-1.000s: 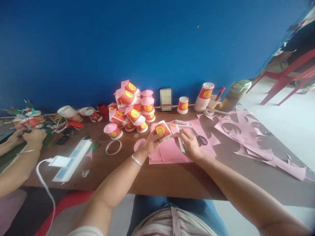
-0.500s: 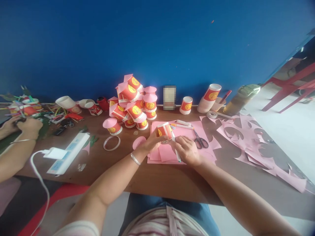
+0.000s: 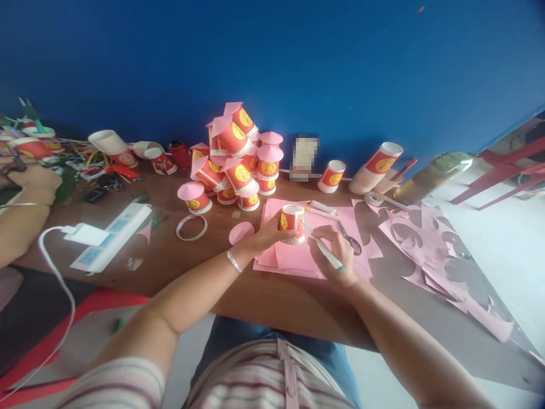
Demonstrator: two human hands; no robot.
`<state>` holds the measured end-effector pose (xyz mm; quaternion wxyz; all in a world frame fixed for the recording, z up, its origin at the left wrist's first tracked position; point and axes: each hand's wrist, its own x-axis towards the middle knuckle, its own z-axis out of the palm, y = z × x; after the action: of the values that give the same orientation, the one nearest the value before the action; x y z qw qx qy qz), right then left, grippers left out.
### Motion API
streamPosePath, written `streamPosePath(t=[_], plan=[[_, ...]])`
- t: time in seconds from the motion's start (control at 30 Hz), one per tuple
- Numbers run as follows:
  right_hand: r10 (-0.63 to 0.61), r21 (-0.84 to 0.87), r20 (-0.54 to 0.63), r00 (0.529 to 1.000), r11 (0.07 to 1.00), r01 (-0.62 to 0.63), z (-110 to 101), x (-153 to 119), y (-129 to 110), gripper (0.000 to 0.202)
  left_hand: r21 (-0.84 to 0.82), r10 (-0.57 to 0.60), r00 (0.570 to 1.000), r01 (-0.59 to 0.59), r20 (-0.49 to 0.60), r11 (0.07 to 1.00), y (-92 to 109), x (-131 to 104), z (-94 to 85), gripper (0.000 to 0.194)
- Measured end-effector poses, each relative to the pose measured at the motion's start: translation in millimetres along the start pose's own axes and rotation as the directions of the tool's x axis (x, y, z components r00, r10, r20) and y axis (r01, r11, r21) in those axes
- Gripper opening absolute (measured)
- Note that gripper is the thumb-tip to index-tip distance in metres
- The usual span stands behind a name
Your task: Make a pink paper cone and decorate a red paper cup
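My left hand is closed round the side of a red paper cup with a yellow emblem, its white-lined mouth facing up. In my right hand is a white marker with a teal end, its other end pointing at the cup's right side. Whether the tip touches the cup I cannot tell. Both hands are over sheets of pink paper. Black-handled scissors and an orange-and-white pen lie beyond my right hand. A pink paper disc rests left of the cup.
Several red cups with pink cone tops are piled at the back. A tape ring and a white power strip lie left. Pink paper scraps spread on the right, near a bottle. Another person's hand works at far left.
The cup has gone from tilted to nearly upright in my left hand. My right hand has drawn back a little to the right, with the marker now slanting toward the cup.
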<state>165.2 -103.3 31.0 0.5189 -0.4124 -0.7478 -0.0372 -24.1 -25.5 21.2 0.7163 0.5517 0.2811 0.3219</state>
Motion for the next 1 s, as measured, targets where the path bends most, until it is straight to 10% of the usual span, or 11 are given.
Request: streamPosePath(t=[0.2, 1.0], plan=[[-0.206, 0.008, 0.100, 0.973, 0.978, 0.207, -2, -1, -2, 0.028, 0.079, 0.085, 0.996, -0.084, -0.008, 0.993, -11, 3, -0.2, 0.073], [-0.209, -0.019, 0.192, 0.959, 0.976, 0.217, -8, 6, -3, 0.032, 0.130, 0.043, 0.999, -0.040, -0.020, 0.991, -4, 0, 3.8, 0.077]])
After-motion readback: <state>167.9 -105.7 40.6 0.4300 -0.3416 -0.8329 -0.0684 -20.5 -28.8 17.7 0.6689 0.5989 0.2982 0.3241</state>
